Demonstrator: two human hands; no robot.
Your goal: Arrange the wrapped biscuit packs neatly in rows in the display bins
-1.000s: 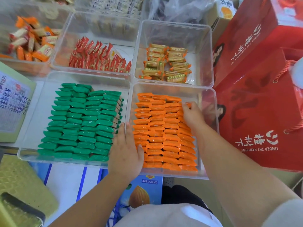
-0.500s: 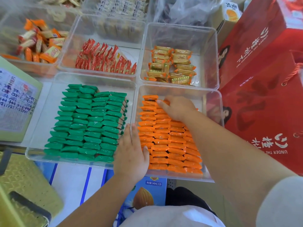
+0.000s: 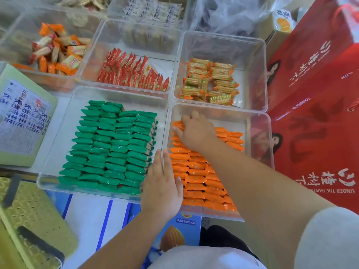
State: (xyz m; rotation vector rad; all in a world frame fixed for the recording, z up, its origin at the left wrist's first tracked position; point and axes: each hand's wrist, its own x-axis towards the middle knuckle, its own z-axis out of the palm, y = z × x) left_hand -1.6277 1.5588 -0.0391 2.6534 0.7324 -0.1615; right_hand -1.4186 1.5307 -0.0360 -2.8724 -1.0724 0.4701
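Orange wrapped biscuit packs (image 3: 202, 179) lie in rows in a clear bin (image 3: 260, 136) at the near right. My right hand (image 3: 196, 131) rests palm down on the far left packs of that bin, fingers spread, nothing visibly gripped. My left hand (image 3: 163, 183) lies flat with fingers straight along the wall between this bin and the neighbouring clear bin (image 3: 56, 152), its thumb touching the orange packs. Green wrapped packs (image 3: 112, 148) fill that left bin in neat rows.
Behind stand more clear bins: red packs (image 3: 132, 72), tan and orange packs (image 3: 209, 82), loose mixed packs (image 3: 58, 49). Red gift boxes (image 3: 314, 105) crowd the right side. A green printed box (image 3: 23, 117) sits left, a blue carton (image 3: 180, 230) below the bins.
My right hand slid from the right side of the orange rows across to the far left corner. My left hand stayed at the bin divider.
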